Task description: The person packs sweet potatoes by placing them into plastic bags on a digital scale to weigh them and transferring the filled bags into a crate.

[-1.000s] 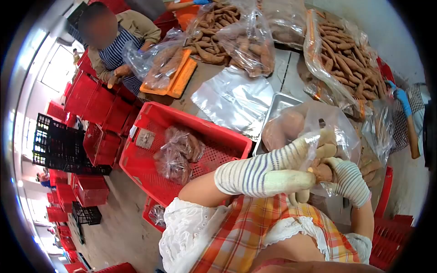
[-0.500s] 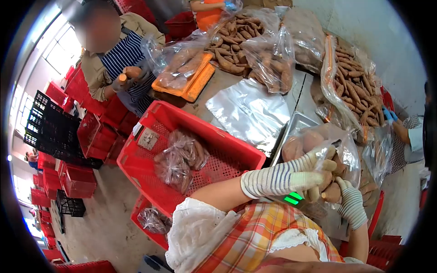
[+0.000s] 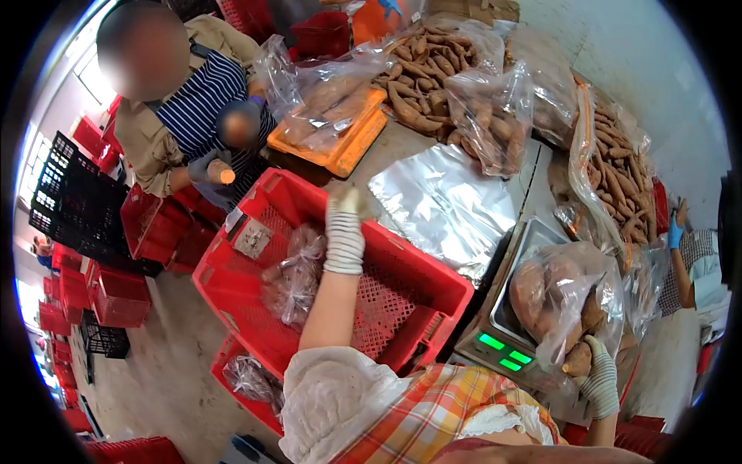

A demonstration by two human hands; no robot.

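My left hand [image 3: 344, 236], in a striped knit glove, reaches over the far rim of a red crate [image 3: 236, 305]. Its fingers are smeared by motion, so I cannot tell whether they hold anything. Below it, tied clear bags of sweet potatoes [image 3: 294, 278] lie in the crate. My right hand [image 3: 599, 383], gloved alike, is closed around a sweet potato [image 3: 576, 360] beside an open clear bag of sweet potatoes [image 3: 545, 298]. That bag rests on the steel pan of a scale [image 3: 495, 340] with lit green digits.
Flat plastic bags [image 3: 440, 209] lie on the table beyond the crate. An orange scale [image 3: 336, 158] bears a filled bag. Sweet potatoes are heaped at the back [image 3: 421, 81] and right [image 3: 618, 182]. A co-worker in a striped apron [image 3: 205, 97] holds a sweet potato [image 3: 222, 172].
My left hand has left the bag on the scale and swung left over the crate. The right hand stays by the bag with a sweet potato. The view has shifted slightly.
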